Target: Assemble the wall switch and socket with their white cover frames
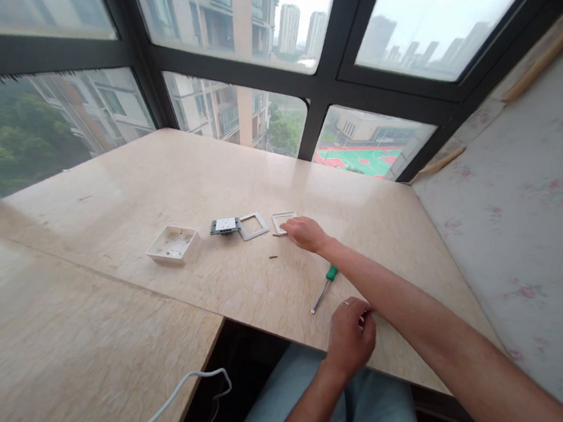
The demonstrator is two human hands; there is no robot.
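Note:
My right hand [307, 234] reaches across the tabletop, its fingers closed and pointing down at the near right corner of a thin white frame [283, 215]. A small screw [276, 235] lies by those fingertips; whether they grip anything is hidden. Closer to my body, my left hand [351, 336] is curled near the table edge, below my right forearm, its thumb and fingers together around something I cannot make out. Between the hands lies a green-handled screwdriver [322, 294], its handle partly behind the forearm. Another screw [273, 257] rests left of it.
Left of the frame lie a second white frame [263, 225], a white socket module [225, 225] with a dark mounting plate, and an open white back box [191, 239]. A white cable [156, 412] crosses the lower left. Windows border the far side; a patterned wall [530, 232] stands right.

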